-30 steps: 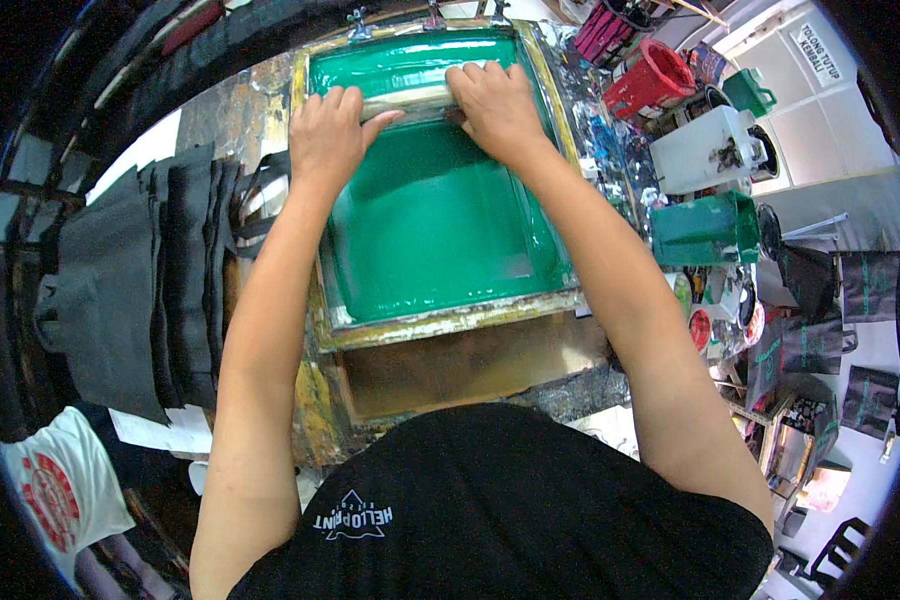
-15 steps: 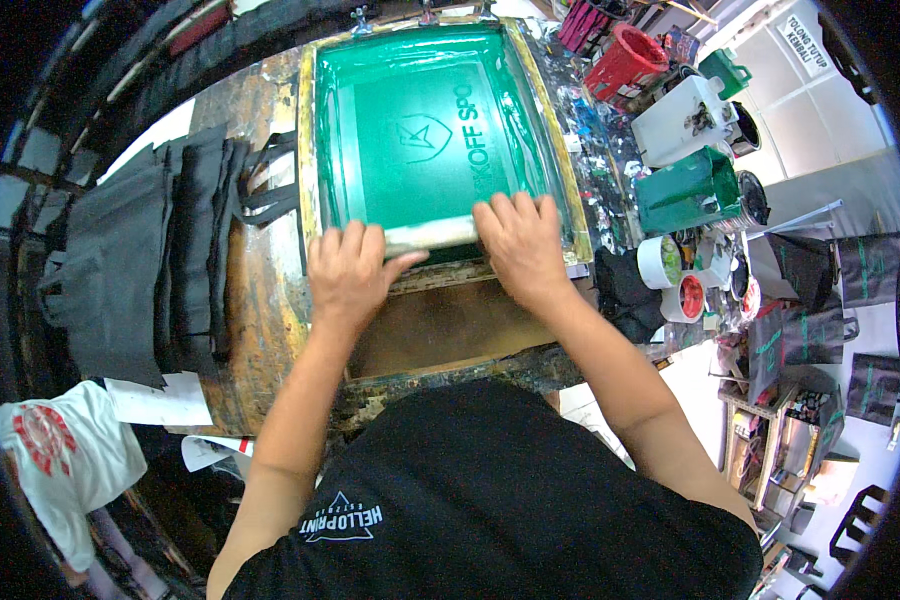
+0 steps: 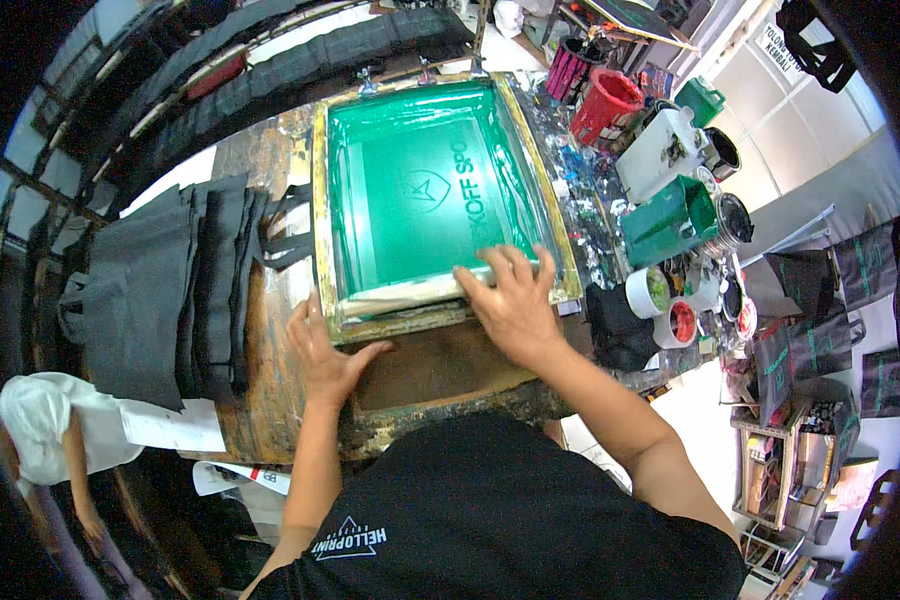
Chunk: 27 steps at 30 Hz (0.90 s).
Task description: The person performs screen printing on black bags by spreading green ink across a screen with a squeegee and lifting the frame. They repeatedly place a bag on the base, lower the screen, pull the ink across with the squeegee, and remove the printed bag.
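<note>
A wood-framed printing screen [image 3: 322, 220] with green ink on its mesh lies on the worktable. Across its near end rests a long pale squeegee [image 3: 400, 294]. My right hand [image 3: 518, 310] has its fingers curled over the squeegee's right end. My left hand [image 3: 328, 360] is off the squeegee, thumb stretched wide, fingertips beside the frame's near left corner; it holds nothing. In the mesh a shield emblem [image 3: 430, 190] and lettering show darker. A brown board [image 3: 440, 372] lies in front of the frame. Black fabric bags [image 3: 150, 290] are stacked to the left.
Clamps [image 3: 368, 82] stand at the screen's far edge. A red bucket [image 3: 606, 108], a green container [image 3: 670, 220] and small ink tubs [image 3: 648, 290] crowd the right side. A person in a white shirt [image 3: 55, 420] is at the far left. Dark bags hang at right.
My left hand has let go of the squeegee and opened beside the frame. The right hand stays on the squeegee, which sits at the near end. The view has shifted, showing more beyond the table.
</note>
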Tool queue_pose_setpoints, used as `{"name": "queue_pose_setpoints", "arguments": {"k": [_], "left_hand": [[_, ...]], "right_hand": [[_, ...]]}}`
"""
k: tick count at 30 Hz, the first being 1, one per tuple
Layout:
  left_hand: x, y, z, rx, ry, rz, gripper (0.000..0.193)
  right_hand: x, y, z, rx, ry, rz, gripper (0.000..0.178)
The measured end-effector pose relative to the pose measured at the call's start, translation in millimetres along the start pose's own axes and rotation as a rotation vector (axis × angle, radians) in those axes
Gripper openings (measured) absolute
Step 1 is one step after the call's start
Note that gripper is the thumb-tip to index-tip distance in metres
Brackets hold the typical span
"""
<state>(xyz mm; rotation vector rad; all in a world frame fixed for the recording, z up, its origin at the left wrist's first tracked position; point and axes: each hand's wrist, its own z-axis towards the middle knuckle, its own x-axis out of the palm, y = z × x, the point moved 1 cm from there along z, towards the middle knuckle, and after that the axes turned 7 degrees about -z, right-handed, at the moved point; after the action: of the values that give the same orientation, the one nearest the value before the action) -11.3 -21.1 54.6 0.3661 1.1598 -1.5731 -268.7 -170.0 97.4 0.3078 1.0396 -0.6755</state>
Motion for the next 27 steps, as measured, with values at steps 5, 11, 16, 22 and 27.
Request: {"name": "queue_pose_setpoints", "arguments": {"k": [5, 11, 16, 22, 27], "left_hand": [[3.3, 23.8, -10.6, -0.263, 0.170, 0.137, 0.080], [5.1, 31.4, -14.8, -0.273, 0.139, 0.141, 0.073], [4.9, 36.7, -23.2, -0.258, 0.017, -0.035, 0.079], [-15.4, -0.3, 19.1, -0.283, -0.254, -0.637, 0.081], [-52.1, -40.9, 104.0, -0.090, -0.420, -0.818, 0.070]], "right_hand": [[11.3, 9.5, -12.1, 0.049, 0.022, 0.102, 0.043], [12.1, 4.6, -6.0, 0.057, 0.026, 0.140, 0.036], [-14.5, 1.0, 19.1, 0.056, 0.044, 0.160, 0.038], [-62.0, -14.8, 62.5, 0.002, -0.057, 0.136, 0.053], [-101.2, -40.3, 149.2, -0.067, -0.411, -0.062, 0.044]]}}
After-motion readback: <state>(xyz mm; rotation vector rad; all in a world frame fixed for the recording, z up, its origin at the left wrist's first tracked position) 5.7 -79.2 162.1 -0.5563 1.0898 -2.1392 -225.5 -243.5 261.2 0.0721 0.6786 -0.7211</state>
